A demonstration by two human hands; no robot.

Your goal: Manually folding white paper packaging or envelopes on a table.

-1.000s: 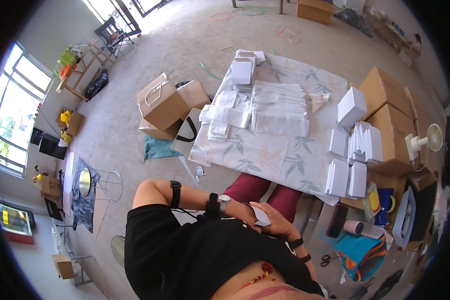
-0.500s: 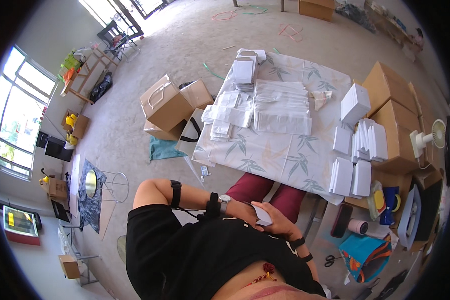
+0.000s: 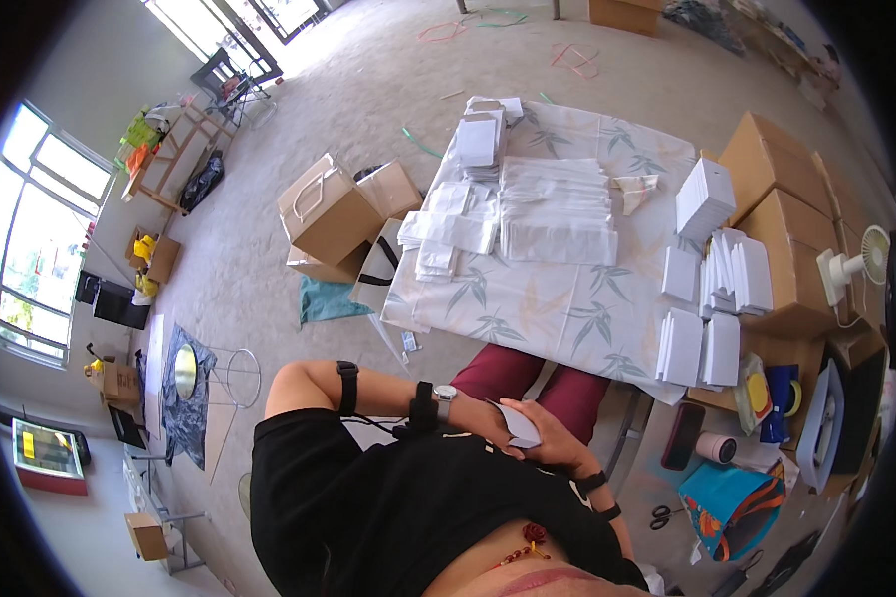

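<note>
Grasping a white piece [image 3: 524,428] between both hands [image 3: 558,438], yellow things [image 3: 145,247] in a carton [image 3: 165,261] by the wall [image 3: 110,231].

Handheld piece [image 3: 521,429]: white | tablecloth [image 3: 548,289]: white, leaf-printed (grey-green and tan) | trousers [image 3: 493,371]: maroon | shirt [image 3: 368,497]: black

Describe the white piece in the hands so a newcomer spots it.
Start at the leaf-print tablecloth; the maroon trousers show at its near edge. Just below them in view, the left hand and right hand hold a small white piece. Unlike the white stacks toward the tablecloth's right, it is held.
</note>
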